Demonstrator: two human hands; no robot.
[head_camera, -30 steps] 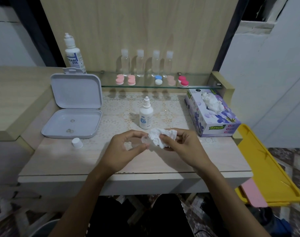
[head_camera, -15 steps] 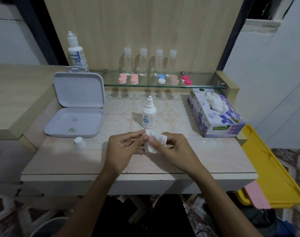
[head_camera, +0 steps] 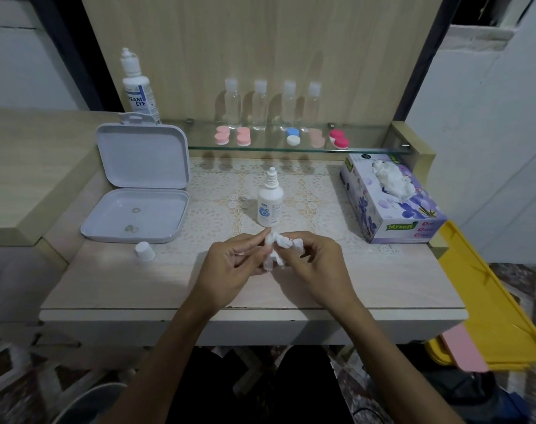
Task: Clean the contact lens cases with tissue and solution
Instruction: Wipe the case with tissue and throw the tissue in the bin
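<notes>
both hands meet over the table [head_camera: 382,289] front; the right hand [head_camera: 317,264] pinches the crumpled tissue [head_camera: 277,249]; the left hand [head_camera: 230,267] curls its fingertips onto the same wad; the solution bottle [head_camera: 269,203] stands just behind

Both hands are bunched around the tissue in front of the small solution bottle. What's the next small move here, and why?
Probably keep twisting the tissue inside whatever the left hand holds. The right hand pinches the wad against the left fingertips, so wiping looks unfinished; the piece itself is hidden. The small bottle stands uncapped, its cap lying near the open tray, so more solution is within reach if needed.
</notes>
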